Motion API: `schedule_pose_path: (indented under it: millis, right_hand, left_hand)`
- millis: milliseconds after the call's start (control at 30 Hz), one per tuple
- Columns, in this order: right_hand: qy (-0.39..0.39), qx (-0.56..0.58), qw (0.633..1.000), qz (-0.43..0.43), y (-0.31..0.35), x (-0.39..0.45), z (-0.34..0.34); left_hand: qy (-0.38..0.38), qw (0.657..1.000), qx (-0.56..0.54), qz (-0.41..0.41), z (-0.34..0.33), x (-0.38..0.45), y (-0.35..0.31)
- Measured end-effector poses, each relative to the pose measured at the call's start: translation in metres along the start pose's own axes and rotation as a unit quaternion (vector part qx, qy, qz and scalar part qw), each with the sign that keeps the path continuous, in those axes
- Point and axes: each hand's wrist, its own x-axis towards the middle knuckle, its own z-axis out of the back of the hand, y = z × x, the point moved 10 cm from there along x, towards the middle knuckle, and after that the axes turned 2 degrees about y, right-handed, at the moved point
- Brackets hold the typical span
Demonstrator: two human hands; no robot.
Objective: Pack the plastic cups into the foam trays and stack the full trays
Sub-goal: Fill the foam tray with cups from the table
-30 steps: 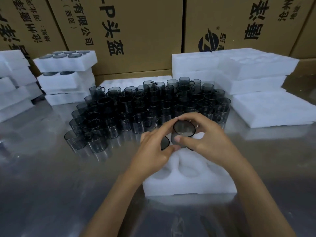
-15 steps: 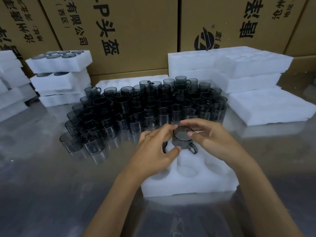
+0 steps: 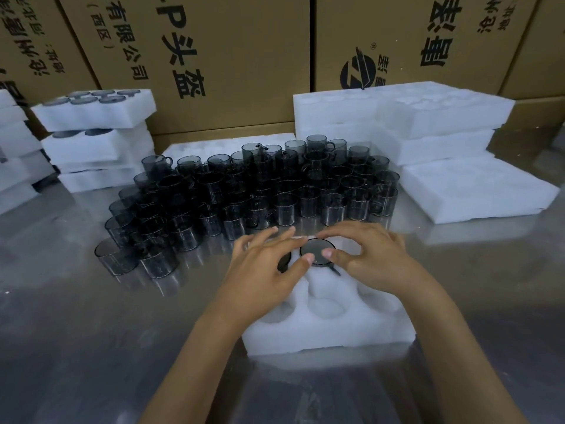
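Observation:
A white foam tray [image 3: 330, 335] with round pockets lies on the shiny table in front of me. A dark smoky plastic cup [image 3: 317, 250] sits sunk in its far middle pocket, its handle pointing toward me. My right hand [image 3: 373, 258] pinches this cup between thumb and curled index finger. My left hand [image 3: 263, 270] lies flat with straight fingers, its thumb touching the same cup. It partly covers a second cup [image 3: 283, 262] in the far left pocket. The near pockets hold nothing.
Several loose cups [image 3: 250, 191] stand crowded just beyond the tray. Stacked trays with cups in them [image 3: 91, 108] are at the back left. Empty foam trays [image 3: 428, 117] are piled at the back right, one flat tray [image 3: 477, 188] beside them. Cardboard boxes [image 3: 232, 56] wall the back.
The cup held above the tray has come down into the far middle pocket. Both hands lowered with it and my left fingers spread flat.

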Motion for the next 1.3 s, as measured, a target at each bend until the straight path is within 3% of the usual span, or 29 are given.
schedule_pose_path:
  millis: [233,533,667,767,1133,1300]
  right_hand:
    - [-0.02,0.127,0.992,0.015,-0.001,-0.002,0.007]
    - [-0.042,0.302,0.951,0.041,0.015,0.001,-0.003]
    - [-0.091,0.428,0.898,-0.033,-0.008,0.004,0.001]
    - [-0.103,0.5,0.856,-0.083,-0.028,0.005,0.0]
    - [-0.097,0.491,0.86,-0.104,-0.051,0.015,-0.001]
    - [-0.111,0.472,0.867,-0.111,-0.047,0.009,0.0]
  left_hand:
    - [-0.013,0.991,-0.125,0.037,0.007,0.003,0.005]
    - [-0.054,0.973,-0.193,0.115,0.027,0.002,0.048]
    - [-0.146,0.95,-0.212,0.175,0.047,0.005,0.086]
    - [-0.108,0.959,-0.135,0.224,0.04,0.012,0.11]
    - [-0.138,0.924,-0.181,0.307,0.036,0.022,0.127]
    - [-0.149,0.915,-0.219,0.303,0.033,0.016,0.129]
